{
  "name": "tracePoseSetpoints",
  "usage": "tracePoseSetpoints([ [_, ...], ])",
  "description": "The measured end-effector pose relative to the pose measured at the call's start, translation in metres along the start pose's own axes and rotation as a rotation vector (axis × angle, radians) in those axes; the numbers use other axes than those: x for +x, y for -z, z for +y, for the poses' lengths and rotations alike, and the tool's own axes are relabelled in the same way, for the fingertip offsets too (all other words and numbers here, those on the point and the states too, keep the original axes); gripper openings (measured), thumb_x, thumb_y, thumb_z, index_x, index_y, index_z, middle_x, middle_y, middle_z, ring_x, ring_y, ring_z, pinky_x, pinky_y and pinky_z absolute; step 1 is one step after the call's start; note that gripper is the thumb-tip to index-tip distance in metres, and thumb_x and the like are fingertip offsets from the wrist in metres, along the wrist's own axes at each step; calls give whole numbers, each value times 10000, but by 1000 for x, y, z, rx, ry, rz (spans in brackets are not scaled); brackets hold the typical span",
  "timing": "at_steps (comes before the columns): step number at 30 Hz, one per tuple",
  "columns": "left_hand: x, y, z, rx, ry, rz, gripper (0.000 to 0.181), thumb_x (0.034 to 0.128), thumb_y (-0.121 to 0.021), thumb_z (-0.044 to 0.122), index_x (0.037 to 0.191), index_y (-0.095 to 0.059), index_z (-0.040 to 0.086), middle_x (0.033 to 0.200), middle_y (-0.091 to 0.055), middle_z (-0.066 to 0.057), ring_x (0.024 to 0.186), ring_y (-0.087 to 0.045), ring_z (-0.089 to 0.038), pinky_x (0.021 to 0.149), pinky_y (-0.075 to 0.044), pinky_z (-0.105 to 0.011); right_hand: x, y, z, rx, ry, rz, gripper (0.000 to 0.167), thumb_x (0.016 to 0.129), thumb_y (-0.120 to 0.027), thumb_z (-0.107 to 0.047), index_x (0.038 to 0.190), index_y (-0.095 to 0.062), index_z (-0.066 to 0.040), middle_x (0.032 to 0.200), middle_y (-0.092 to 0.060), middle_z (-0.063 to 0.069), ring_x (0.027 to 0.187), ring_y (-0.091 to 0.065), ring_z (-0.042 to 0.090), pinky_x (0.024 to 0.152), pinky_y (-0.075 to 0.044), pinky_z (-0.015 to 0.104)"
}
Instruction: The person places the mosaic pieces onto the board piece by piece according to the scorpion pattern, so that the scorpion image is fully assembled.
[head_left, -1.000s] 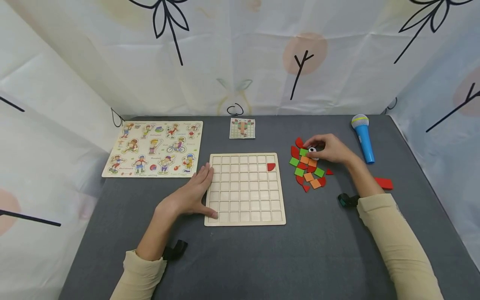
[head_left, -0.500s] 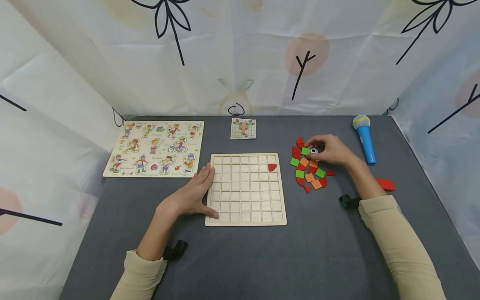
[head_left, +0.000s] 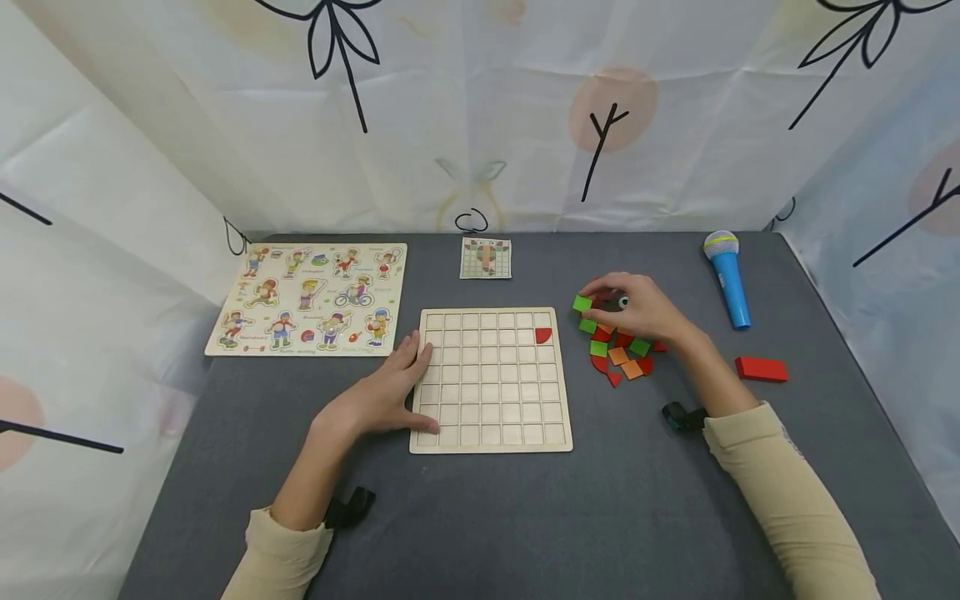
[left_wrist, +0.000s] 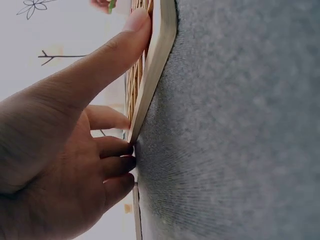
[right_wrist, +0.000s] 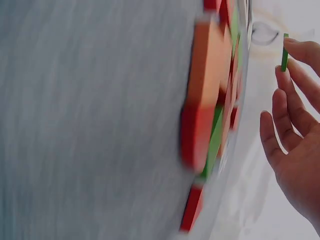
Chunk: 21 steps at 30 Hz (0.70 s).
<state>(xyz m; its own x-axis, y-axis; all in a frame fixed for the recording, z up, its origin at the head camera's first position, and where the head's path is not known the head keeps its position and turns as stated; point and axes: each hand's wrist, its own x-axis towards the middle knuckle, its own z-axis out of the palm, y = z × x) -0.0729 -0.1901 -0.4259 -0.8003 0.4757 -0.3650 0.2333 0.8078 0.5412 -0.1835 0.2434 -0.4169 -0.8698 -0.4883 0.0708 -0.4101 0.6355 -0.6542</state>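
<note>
My right hand (head_left: 637, 307) pinches a green square tile (head_left: 582, 303) between thumb and fingertips, above the left side of a pile of tiles. In the right wrist view the green tile (right_wrist: 285, 52) is seen edge-on, raised off the table. The pile holds red, orange (head_left: 617, 357) and green pieces, plus a round eye piece (head_left: 623, 302) partly behind the hand. My left hand (head_left: 378, 392) rests on the left edge of a wooden grid board (head_left: 491, 381), thumb on its lower left corner, fingers extended. One red quarter-round tile (head_left: 543, 335) lies in the board's upper right.
A pattern card (head_left: 486, 258) lies behind the board. To the left is a picture puzzle board (head_left: 307, 298) with sports figures. A blue toy microphone (head_left: 729, 279) and a red block (head_left: 762, 369) lie at the right. Fabric walls enclose the table's back and sides.
My right hand has lifted the green tile from the pile's top and carried it slightly left, towards the board. The left hand stays on the board's edge.
</note>
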Motion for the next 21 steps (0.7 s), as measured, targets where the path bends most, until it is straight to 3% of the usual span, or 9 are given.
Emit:
tracePoseSetpoints([
  [9,-6,-9,-6,-24,-26,43,1222,929,-855,472,1718,-83,-53,1835,34,-226,1722,9,-425,1361,-232,-620,14,-25,-24,25,98,-46,284,921,-866,-128,1195,-808,-78,1124,-792,93,990,-675,320,871,-559,475],
  [17,-7,-11,-8,-16,-35,50,1192,949,-837,464,1717,-87,-54,1835,21,-229,1720,4,-433,1362,-227,-625,29,-46,-39,-24,131,-168,275,947,-839,-125,1212,-807,-58,1162,-800,106,1043,-696,290,953,-570,499],
  [21,-7,-10,-8,-24,-32,45,1188,955,-831,462,1719,-80,-50,1836,24,-227,1720,12,-435,1362,-219,-632,32,-53,-45,-56,147,-203,271,946,-843,-132,1202,-809,-49,1135,-796,108,1002,-699,270,932,-562,487],
])
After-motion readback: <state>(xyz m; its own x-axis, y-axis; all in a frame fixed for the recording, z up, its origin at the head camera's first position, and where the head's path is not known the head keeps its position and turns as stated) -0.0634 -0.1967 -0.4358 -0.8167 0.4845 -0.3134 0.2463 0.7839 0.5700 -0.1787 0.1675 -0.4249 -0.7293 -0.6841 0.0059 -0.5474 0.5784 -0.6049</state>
